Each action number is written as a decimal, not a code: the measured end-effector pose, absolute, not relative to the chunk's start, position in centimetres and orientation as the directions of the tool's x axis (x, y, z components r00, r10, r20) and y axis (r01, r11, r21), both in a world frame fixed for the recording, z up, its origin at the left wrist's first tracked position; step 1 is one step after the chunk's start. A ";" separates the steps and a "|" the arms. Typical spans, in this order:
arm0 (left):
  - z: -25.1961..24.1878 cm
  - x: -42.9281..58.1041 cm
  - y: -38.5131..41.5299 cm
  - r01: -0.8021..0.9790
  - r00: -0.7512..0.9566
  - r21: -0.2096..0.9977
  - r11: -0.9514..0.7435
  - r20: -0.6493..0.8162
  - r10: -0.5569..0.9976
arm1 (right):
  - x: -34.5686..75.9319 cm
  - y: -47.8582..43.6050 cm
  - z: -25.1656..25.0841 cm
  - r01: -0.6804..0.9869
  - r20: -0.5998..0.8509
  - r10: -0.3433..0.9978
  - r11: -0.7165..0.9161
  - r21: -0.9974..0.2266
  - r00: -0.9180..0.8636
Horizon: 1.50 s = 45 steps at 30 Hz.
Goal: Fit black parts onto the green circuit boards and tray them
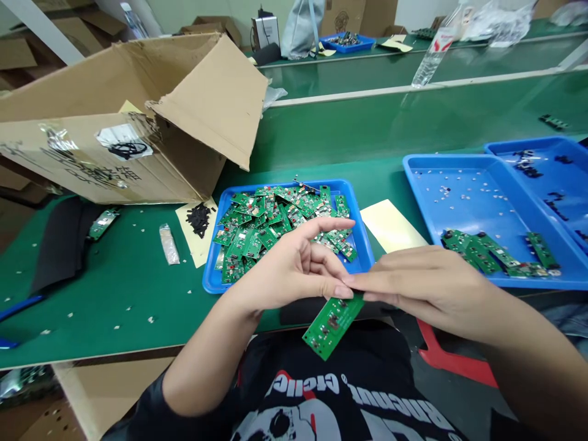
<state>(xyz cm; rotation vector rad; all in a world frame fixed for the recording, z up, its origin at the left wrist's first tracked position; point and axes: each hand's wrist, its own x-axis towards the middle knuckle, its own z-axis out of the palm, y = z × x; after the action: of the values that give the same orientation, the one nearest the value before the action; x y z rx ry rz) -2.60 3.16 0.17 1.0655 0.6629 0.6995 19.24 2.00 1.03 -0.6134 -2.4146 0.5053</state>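
Observation:
A green circuit board [331, 326] with small parts on its face is tilted in front of my chest, beyond the table's near edge. My left hand [312, 263] pinches its upper edge between thumb and curled fingers, while the index finger stretches out above. At the board's upper right corner, my right hand [413, 285] has its thumb and fingers pressed together on it. Whether a smaller piece sits between the fingertips is hidden. Just behind my hands, a blue tray [212, 277] holds a heap of similar green boards [257, 229].
Right of my hands stands another blue tray [459, 184] with several boards and white bits; a further blue tray [546, 153] overlaps it. Yellow paper [392, 226] lies between trays. Left are a cardboard box [151, 165], small black strips [198, 219] and black foam sheets [62, 245].

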 end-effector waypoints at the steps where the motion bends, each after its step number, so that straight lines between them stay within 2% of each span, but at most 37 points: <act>1: 0.2 -2.7 3.5 -0.196 0.640 0.911 0.362 -0.161 0.751 | 19.2 2.2 1.2 0.285 0.428 0.546 0.795 -0.536 -0.720; 5: -0.5 -2.7 4.5 -0.262 0.676 0.847 0.463 -0.181 0.714 | 19.0 2.4 1.4 0.288 0.306 0.709 0.585 -0.758 -0.635; 9: -1.9 -2.5 3.8 -0.384 0.601 0.795 0.469 -0.170 0.781 | 18.8 2.2 0.8 0.216 0.266 0.852 0.393 -0.894 -0.452; 11: -2.5 -2.0 2.5 -0.441 0.443 0.831 0.339 -0.127 0.888 | 18.4 2.1 0.4 0.185 0.264 0.909 0.334 -0.924 -0.322; 13: -3.0 -1.1 0.9 -0.422 0.198 0.903 0.081 0.005 0.980 | 17.8 2.0 -0.1 0.176 0.257 0.940 0.299 -0.938 -0.225; 15: -3.3 0.0 -0.7 -0.267 0.033 0.950 -0.163 0.178 0.983 | 17.1 1.7 -0.5 0.190 0.250 0.952 0.282 -0.940 -0.176; 16: -3.4 0.5 -1.2 -0.168 0.002 0.956 -0.242 0.246 0.969 | 16.8 1.5 -0.7 0.206 0.249 0.954 0.280 -0.938 -0.166; 19: -3.5 1.3 -1.8 0.075 -0.006 0.950 -0.304 0.305 0.952 | 16.2 1.1 -1.1 0.291 0.283 0.943 0.324 -0.900 -0.176; 22: -3.5 1.1 -1.2 0.181 -0.018 0.942 -0.282 0.289 0.957 | 16.4 0.8 -1.2 0.395 0.361 0.899 0.434 -0.809 -0.248; 28: -2.9 -0.1 -0.3 0.215 0.046 0.902 -0.374 0.373 0.927 | 17.4 0.3 -0.5 0.551 0.458 0.775 0.632 -0.545 -0.436; 32: -2.4 -0.2 0.0 0.192 0.081 0.902 -0.388 0.379 0.922 | 17.0 -0.6 -0.3 0.686 0.574 0.708 0.655 -0.316 -0.411; 34: -2.2 -0.2 0.1 0.198 0.079 0.900 -0.389 0.381 0.921 | 16.7 -0.9 -0.3 0.722 0.611 0.684 0.645 -0.250 -0.399; 40: -1.9 -0.2 0.3 0.221 0.055 0.879 -0.423 0.422 0.905 | 16.4 -0.9 0.1 0.734 0.603 0.676 0.646 -0.210 -0.423; 45: -1.9 -0.8 0.6 0.155 0.141 0.878 -0.453 0.434 0.890 | 17.0 -0.1 0.6 0.667 0.550 0.687 0.689 -0.283 -0.476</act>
<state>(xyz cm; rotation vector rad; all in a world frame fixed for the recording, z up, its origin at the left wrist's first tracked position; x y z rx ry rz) -0.78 0.56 -1.92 1.7369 1.0104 1.3655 17.01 -0.15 0.57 -1.0327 -2.2498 0.0391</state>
